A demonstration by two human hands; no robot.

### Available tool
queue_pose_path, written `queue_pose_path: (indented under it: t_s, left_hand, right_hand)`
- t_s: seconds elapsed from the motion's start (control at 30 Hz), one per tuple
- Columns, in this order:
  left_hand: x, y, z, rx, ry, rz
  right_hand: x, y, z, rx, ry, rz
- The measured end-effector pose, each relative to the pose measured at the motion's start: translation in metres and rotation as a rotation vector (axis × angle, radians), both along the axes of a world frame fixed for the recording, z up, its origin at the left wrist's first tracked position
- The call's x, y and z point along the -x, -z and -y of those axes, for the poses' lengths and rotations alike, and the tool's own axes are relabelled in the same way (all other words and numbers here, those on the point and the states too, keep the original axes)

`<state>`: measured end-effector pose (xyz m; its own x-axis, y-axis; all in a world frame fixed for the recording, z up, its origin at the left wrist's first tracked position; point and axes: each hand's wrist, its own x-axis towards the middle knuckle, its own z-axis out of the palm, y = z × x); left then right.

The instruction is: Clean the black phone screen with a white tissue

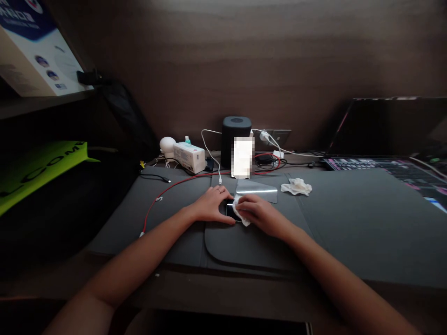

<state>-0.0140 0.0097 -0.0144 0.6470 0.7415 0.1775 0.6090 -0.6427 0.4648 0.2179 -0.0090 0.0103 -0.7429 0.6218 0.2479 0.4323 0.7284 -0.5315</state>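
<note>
A dark, glossy phone [230, 211] lies on the grey desk mat [349, 223], partly covered by both hands. My left hand [209, 204] steadies it, thumb along the near edge and fingers at the far edge. Pinched in my right hand [261, 215] is a crumpled white tissue [246, 220], pressed on the phone's right part. Just beyond my right hand lies a shiny, see-through flat sheet [260, 191]. A second crumpled tissue [296, 186] rests on the mat to the right.
Behind the hands stand a dark cylindrical speaker [228, 144] and a blurred-out bright panel [242, 158]. A tissue box [189, 157] is at the back left. A red cable [150, 209] curves across the mat. An open laptop [391, 130] is at right.
</note>
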Motion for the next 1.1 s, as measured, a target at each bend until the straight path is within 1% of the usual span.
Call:
queue_pose_path:
  t_s: [0.07,0.17,0.3,0.37,0.4,0.47,0.5,0.6,0.67,0.73,0.83,0.93,1.0,1.1]
  left_hand:
    - [0.000,0.000,0.000,-0.001,0.001,-0.003]
    - [0.001,-0.001,0.001,0.007,-0.011,-0.003]
    - [0.001,-0.004,0.002,0.016,-0.013,-0.001]
    - [0.001,-0.005,0.003,0.023,-0.009,0.003]
    - [0.001,-0.005,0.003,0.026,-0.008,0.004]
    - [0.001,-0.004,0.003,0.030,-0.004,0.005]
    - [0.001,-0.004,0.002,0.030,-0.004,0.005]
    - [0.001,-0.001,0.001,0.025,-0.008,0.004]
    - [0.001,0.000,0.000,0.017,-0.007,0.004]
    - [0.001,0.000,-0.001,0.013,0.002,0.009]
    - [0.001,0.000,-0.001,0.018,-0.002,0.017]
    - [0.001,0.001,0.000,0.027,-0.011,0.013]
    - [0.001,0.001,0.001,0.033,-0.009,0.015]
    - [0.001,0.001,0.001,0.033,-0.009,0.016]
  right_hand:
    - [0.005,-0.004,0.006,0.031,-0.072,0.019]
    - [-0.008,-0.013,0.006,0.108,-0.104,0.067]
    - [-0.044,-0.019,-0.008,0.174,-0.076,0.103]
    - [-0.055,-0.017,-0.015,0.152,-0.028,0.105]
    - [-0.056,-0.014,-0.018,0.119,0.007,0.097]
    - [-0.049,-0.006,-0.019,0.032,0.058,0.066]
    - [-0.042,-0.002,-0.018,-0.010,0.060,0.048]
    - [-0.017,0.003,-0.008,-0.077,-0.024,0.033]
    - [-0.003,0.001,0.002,-0.075,-0.095,0.050]
    - [0.003,-0.004,0.009,-0.044,-0.167,0.063]
    - [-0.002,-0.012,0.011,0.027,-0.218,0.075]
    - [-0.019,-0.015,0.002,0.085,-0.148,0.074]
    - [-0.031,-0.014,-0.005,0.102,-0.096,0.059]
    - [-0.036,-0.009,-0.009,0.079,-0.054,0.025]
